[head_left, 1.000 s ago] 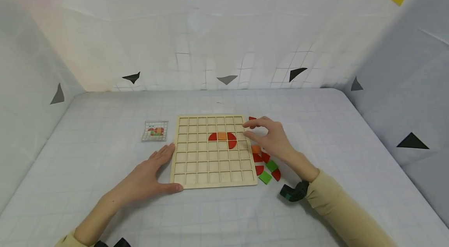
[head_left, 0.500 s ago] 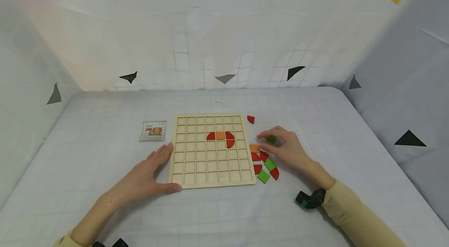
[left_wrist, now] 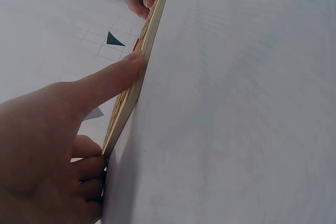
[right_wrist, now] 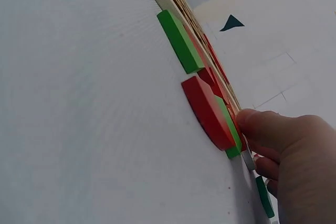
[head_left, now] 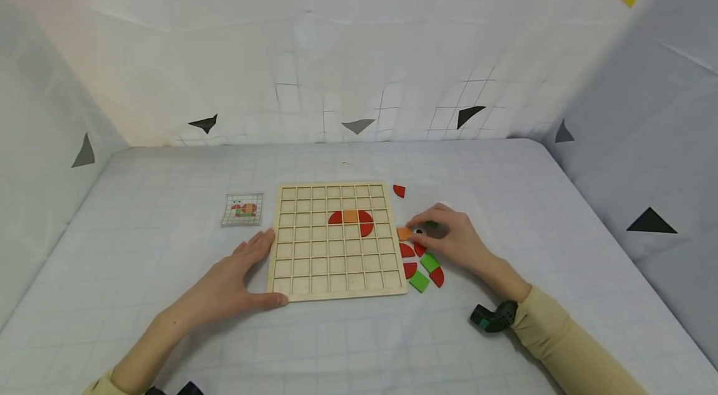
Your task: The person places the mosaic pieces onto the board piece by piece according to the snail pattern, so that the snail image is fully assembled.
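A wooden grid board (head_left: 314, 267) lies on the table, with two red quarter-circle tiles, one at its right (head_left: 366, 228) and one at its left (head_left: 335, 218), and an orange square tile (head_left: 350, 216) in its cells. My left hand (head_left: 241, 280) rests along its left edge, thumb at the near corner. Beside the right edge, my right hand (head_left: 451, 239) pinches another orange tile (head_left: 404, 233) between thumb and index finger. Just under that hand show a white tile with a black dot (head_left: 419, 232) and part of a green tile (head_left: 432, 225).
Right of the board lie several loose red quarter-circle tiles (head_left: 437, 276) and green squares (head_left: 419, 281). One red tile (head_left: 399, 190) sits apart near the far right corner. A small picture card (head_left: 242, 210) lies left of the board. White walls enclose the table.
My right hand has moved from over the board's right edge out to the loose tiles and taken hold of an orange tile, which is now tilted. The left hand stays in place.
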`<state>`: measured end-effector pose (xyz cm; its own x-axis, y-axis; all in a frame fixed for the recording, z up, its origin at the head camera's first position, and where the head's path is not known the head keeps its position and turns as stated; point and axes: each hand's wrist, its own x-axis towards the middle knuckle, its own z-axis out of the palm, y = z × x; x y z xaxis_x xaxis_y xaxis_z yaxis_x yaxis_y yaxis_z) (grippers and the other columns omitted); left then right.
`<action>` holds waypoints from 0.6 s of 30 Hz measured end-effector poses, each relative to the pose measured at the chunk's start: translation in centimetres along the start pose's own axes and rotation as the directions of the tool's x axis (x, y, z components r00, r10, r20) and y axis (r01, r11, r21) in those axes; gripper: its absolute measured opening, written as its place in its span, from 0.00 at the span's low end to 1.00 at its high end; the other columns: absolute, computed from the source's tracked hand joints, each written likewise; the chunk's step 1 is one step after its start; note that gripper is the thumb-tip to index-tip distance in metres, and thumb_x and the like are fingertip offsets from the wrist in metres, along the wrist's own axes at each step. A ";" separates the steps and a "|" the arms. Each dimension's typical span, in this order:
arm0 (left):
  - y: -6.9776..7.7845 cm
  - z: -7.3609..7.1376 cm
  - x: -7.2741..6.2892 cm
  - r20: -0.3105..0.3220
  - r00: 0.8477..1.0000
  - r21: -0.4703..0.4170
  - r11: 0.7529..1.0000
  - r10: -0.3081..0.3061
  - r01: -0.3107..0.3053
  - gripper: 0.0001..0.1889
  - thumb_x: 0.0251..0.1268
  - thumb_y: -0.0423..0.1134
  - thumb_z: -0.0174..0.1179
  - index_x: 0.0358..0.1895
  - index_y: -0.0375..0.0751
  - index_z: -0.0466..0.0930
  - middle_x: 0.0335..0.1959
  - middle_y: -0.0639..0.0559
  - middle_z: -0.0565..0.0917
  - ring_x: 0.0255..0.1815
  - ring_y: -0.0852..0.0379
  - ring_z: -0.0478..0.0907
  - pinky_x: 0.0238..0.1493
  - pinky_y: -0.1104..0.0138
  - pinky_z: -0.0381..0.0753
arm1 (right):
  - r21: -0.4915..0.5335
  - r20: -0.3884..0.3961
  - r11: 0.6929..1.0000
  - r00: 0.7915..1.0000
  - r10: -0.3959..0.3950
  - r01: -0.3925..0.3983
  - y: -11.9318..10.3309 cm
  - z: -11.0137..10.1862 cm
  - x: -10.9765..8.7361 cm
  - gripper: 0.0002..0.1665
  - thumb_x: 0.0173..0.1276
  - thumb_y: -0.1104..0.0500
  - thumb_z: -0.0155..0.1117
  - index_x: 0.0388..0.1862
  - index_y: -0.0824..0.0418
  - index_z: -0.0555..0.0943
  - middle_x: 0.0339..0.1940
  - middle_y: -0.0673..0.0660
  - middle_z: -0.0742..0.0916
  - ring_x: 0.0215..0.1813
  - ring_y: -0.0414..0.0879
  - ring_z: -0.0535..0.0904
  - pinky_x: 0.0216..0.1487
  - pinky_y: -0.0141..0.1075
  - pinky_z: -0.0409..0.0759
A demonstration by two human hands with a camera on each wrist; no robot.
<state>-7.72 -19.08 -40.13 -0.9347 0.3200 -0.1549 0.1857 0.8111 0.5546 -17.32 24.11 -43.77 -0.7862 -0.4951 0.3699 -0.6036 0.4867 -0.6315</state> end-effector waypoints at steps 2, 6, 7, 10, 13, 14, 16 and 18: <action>0.0 -0.1 0.0 0.000 1.000 0.000 1.000 -0.002 0.002 0.63 0.45 0.77 0.65 0.81 0.47 0.50 0.82 0.52 0.53 0.80 0.37 0.50 0.75 0.36 0.54 | -0.003 0.000 1.000 1.000 -0.004 0.004 0.0 0.0 0.0 0.17 0.59 0.58 0.78 0.48 0.50 0.87 0.43 0.44 0.87 0.44 0.37 0.79 0.46 0.27 0.80; 0.1 -0.1 -0.1 0.002 1.000 -0.005 1.000 -0.003 0.003 0.63 0.45 0.76 0.65 0.81 0.47 0.50 0.82 0.53 0.53 0.81 0.37 0.50 0.75 0.36 0.54 | -0.003 -0.005 1.000 1.000 -0.018 0.018 0.0 -0.1 0.0 0.18 0.58 0.58 0.79 0.47 0.51 0.87 0.43 0.45 0.87 0.45 0.38 0.79 0.47 0.27 0.80; 0.1 -0.1 -0.1 0.001 1.000 -0.006 1.000 -0.001 0.001 0.63 0.45 0.76 0.65 0.81 0.47 0.50 0.82 0.53 0.53 0.81 0.38 0.50 0.75 0.36 0.54 | -0.003 -0.007 1.000 1.000 -0.022 0.022 0.0 -0.1 0.0 0.18 0.57 0.58 0.79 0.47 0.52 0.87 0.42 0.45 0.87 0.44 0.38 0.79 0.46 0.27 0.80; 0.1 -0.1 -0.1 -0.001 1.000 -0.006 1.000 0.001 -0.001 0.63 0.46 0.76 0.65 0.81 0.47 0.50 0.82 0.53 0.53 0.81 0.38 0.50 0.75 0.36 0.54 | -0.001 -0.015 1.000 1.000 -0.023 0.023 0.0 -0.1 0.0 0.17 0.57 0.59 0.79 0.46 0.52 0.88 0.41 0.45 0.87 0.43 0.38 0.79 0.45 0.27 0.80; 0.0 -0.1 -0.1 -0.001 1.000 -0.003 1.000 0.001 -0.001 0.63 0.45 0.77 0.65 0.81 0.47 0.49 0.82 0.53 0.53 0.81 0.38 0.50 0.75 0.36 0.54 | -0.009 -0.026 1.000 0.999 -0.026 0.025 0.1 0.0 0.0 0.16 0.58 0.60 0.79 0.45 0.53 0.88 0.40 0.46 0.87 0.42 0.38 0.79 0.43 0.28 0.80; 0.0 -0.1 -0.1 -0.001 1.000 -0.002 1.000 0.000 0.000 0.63 0.45 0.77 0.65 0.81 0.47 0.49 0.82 0.53 0.53 0.80 0.37 0.50 0.75 0.36 0.54 | -0.013 -0.030 1.000 0.999 -0.028 0.028 0.1 0.1 0.1 0.16 0.57 0.60 0.79 0.45 0.53 0.88 0.40 0.47 0.87 0.42 0.39 0.79 0.43 0.29 0.80; 0.0 -0.1 -0.1 -0.003 1.000 -0.001 1.000 -0.001 0.001 0.63 0.45 0.77 0.65 0.81 0.47 0.49 0.82 0.53 0.53 0.80 0.37 0.50 0.74 0.36 0.54 | -0.023 -0.040 0.999 0.999 -0.032 0.031 0.1 0.1 0.1 0.16 0.56 0.61 0.79 0.45 0.53 0.88 0.39 0.47 0.87 0.41 0.40 0.79 0.42 0.29 0.81; 0.0 -0.1 -0.1 -0.003 1.000 -0.002 1.000 -0.002 0.002 0.63 0.45 0.77 0.65 0.81 0.47 0.49 0.82 0.53 0.53 0.80 0.37 0.50 0.74 0.36 0.54 | -0.033 -0.048 0.999 0.998 -0.042 0.040 0.0 0.2 0.1 0.17 0.55 0.62 0.80 0.44 0.54 0.88 0.38 0.48 0.88 0.40 0.42 0.79 0.41 0.30 0.81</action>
<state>-7.68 -19.15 -40.09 -0.9359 0.3170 -0.1535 0.1833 0.8105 0.5563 -17.36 23.94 -43.85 -0.7659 -0.4798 0.4280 -0.6386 0.4898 -0.5936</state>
